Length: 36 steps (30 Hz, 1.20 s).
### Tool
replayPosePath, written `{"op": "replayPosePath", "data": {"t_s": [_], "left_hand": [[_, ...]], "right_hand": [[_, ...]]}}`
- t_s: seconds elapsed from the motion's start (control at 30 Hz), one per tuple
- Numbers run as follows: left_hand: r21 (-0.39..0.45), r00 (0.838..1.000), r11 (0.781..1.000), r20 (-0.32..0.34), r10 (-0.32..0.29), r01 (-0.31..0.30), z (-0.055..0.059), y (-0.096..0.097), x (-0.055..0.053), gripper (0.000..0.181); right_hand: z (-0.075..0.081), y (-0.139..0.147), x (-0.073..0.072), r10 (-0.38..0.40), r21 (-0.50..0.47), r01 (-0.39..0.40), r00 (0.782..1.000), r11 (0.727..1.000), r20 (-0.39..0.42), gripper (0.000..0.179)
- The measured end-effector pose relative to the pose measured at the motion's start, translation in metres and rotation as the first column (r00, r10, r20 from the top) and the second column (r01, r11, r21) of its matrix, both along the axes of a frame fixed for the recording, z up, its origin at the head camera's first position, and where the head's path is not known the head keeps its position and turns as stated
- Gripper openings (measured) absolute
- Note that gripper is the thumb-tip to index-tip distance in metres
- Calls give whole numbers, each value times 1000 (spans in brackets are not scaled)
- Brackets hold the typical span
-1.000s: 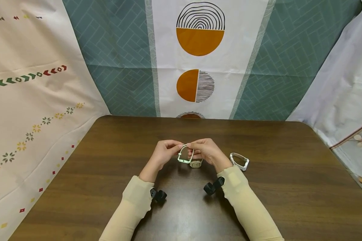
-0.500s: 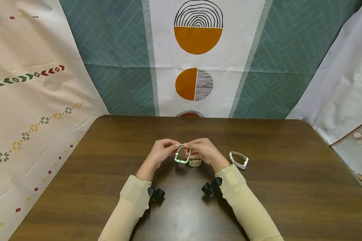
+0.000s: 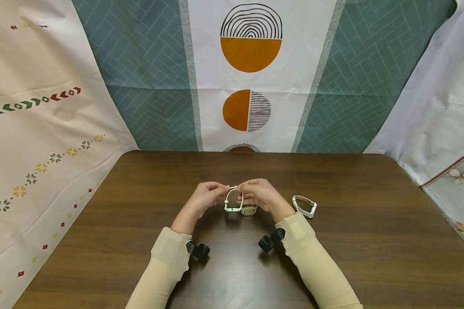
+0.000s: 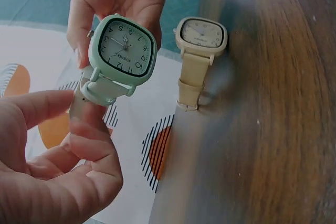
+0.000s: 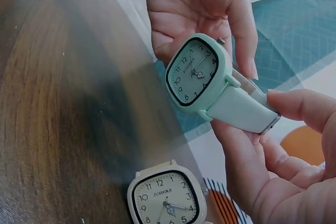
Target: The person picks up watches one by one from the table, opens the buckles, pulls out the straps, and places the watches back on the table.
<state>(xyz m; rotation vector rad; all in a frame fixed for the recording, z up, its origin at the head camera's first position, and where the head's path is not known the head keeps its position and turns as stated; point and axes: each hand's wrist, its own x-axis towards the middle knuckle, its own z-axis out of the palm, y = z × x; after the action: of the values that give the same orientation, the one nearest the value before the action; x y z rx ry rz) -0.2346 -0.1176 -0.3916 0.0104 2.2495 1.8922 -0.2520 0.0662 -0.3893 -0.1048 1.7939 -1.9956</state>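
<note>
Left hand (image 3: 206,197) and right hand (image 3: 260,195): fingers (image 4: 44,106) pinch the pliant-looking strap (image 5: 241,109) of a mint-green, rounded-square, plastic-cased wristwatch (image 5: 197,72), dial below them; probably light, best held by the strap.

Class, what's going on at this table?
A person is handling a green watch: the left hand and right hand both pinch its strap. A beige watch rests close by on the table, and what looks like a white watch lies off to the right. Whether the strap is buckled is hard to tell.
</note>
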Motion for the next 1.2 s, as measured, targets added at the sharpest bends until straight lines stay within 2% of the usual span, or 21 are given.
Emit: {"op": "replayPosePath", "data": {"t_s": [0.1, 0.27, 0.3, 0.5, 0.53, 0.77, 0.93, 1.1, 1.2], "left_hand": [[13, 1000, 1000, 5, -13, 13, -1, -1, 0, 21], [12, 999, 1000, -34, -27, 28, -5, 1, 0, 20], [11, 999, 999, -43, -30, 30, -2, 2, 3, 21], [4, 995, 1000, -97, -18, 19, -2, 7, 5, 19], [3, 994, 1000, -104, -17, 18, -6, 7, 2, 19], [-3, 992, 1000, -125, -18, 18, -9, 7, 2, 18], [-37, 991, 999, -131, -24, 20, -8, 7, 4, 18], [-77, 992, 996, -114, -51, 43, -5, 5, 6, 22], [-98, 994, 994, -94, -61, 52, -3, 2, 6, 25]], "right_hand": [[-1, -1, 1, -1, 5, 1, 1000, 1000, 1, 27], [-2, 0, 3, -6, 23, 7, 1000, 1000, -18, 29], [-2, 1, 4, -7, 26, 8, 1000, 1000, -19, 28], [-3, 1, 3, -15, 14, 15, 1000, 1000, -21, 16], [-3, 1, 3, -15, 14, 15, 1000, 1000, -24, 16], [-1, 1, 4, -5, 21, 6, 1000, 1000, -26, 10], [-2, -1, 5, -4, 33, 5, 1000, 999, -13, 6], [0, -1, 6, 23, 55, -23, 1000, 998, -1, 9], [3, -1, 7, 33, 34, -33, 999, 999, 11, 11]]}}
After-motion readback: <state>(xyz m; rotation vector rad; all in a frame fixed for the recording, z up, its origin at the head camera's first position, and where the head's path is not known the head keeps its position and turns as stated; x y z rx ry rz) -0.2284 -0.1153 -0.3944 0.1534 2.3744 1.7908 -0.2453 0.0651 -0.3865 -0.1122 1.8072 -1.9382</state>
